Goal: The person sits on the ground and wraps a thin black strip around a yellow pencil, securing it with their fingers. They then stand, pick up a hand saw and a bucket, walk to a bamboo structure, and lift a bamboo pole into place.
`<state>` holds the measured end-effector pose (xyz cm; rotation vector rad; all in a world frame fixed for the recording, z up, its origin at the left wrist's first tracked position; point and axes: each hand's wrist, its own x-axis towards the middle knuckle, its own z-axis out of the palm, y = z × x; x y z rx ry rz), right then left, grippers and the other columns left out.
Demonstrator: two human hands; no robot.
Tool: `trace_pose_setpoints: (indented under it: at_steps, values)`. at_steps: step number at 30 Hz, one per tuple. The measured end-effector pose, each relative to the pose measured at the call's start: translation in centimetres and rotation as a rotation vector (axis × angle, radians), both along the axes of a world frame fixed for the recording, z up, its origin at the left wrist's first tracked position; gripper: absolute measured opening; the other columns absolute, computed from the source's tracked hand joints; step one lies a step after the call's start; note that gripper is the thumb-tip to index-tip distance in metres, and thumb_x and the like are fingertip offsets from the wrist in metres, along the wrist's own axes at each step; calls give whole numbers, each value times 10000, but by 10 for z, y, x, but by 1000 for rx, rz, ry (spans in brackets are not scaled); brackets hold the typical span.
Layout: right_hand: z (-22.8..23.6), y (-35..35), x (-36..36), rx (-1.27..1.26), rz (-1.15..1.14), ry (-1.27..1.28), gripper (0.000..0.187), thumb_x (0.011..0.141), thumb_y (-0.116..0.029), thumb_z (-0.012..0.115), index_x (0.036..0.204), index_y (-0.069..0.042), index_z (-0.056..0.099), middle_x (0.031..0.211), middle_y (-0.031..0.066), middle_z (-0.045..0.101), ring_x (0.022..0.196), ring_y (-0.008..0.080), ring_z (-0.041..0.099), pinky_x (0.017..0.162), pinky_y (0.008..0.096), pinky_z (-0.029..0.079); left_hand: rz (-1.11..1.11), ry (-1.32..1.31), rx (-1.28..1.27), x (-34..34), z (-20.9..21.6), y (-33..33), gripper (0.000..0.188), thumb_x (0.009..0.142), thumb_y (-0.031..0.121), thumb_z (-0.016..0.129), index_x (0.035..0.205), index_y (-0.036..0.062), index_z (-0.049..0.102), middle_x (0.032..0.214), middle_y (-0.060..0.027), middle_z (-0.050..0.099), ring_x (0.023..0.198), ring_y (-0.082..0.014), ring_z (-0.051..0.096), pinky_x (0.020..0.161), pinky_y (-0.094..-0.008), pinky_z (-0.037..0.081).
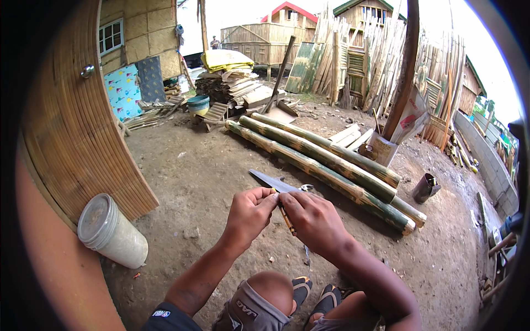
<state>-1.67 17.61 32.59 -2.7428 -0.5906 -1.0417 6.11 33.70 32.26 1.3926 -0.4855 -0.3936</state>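
My two hands meet in front of my knees, above the dirt ground. The fingers of my left hand (251, 212) are pinched together at a small thing with a yellow tip (273, 190), mostly hidden by the fingers. Pressed against them, my right hand (312, 215) is closed too. A thin dark and yellow stick-like piece (287, 221) shows below its fingers; its kind I cannot make out. Just beyond the hands lies a saw blade (267, 179), its near end hidden. Beside it a shiny metal tool head (305, 187) sticks out past my right hand.
Several thick green bamboo poles (326, 168) lie across the ground ahead. A lidded white bucket (113, 231) stands at left beside a bamboo-slat door (83, 121). A post (406, 71) rises at right, near a dark can (426, 188). Stacked slats (229, 88) lie farther back.
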Motion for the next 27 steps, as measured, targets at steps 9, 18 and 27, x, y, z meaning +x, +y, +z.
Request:
trace_pose_setpoints:
  at_steps: [9, 18, 27]
  values:
    - [-9, -7, -4, -134, -30, -147, 283, 865, -108, 612, 1115, 22, 600, 919, 101, 614, 880, 250, 643, 770, 374, 539, -34, 64, -30, -1, 3, -2, 153, 972, 112, 638, 906, -17, 689, 663, 46, 589, 513, 16, 442, 433, -189, 294]
    - [-8, -12, 1, -17, -33, -326, 299, 805, -103, 778, 1044, -3, 628, 901, 138, 675, 797, 303, 690, 716, 389, 568, 282, -385, 47, -13, -5, -16, 162, 950, 89, 653, 877, -50, 695, 628, 5, 629, 566, 4, 483, 470, -230, 339]
    - [-2, -41, 5, 587, -187, -299, 189, 878, -85, 740, 1036, -4, 674, 869, 127, 690, 724, 204, 691, 665, 319, 558, 360, -318, -19, 10, -22, -25, 138, 992, 88, 615, 926, -27, 656, 634, 68, 543, 548, 18, 414, 471, -202, 301]
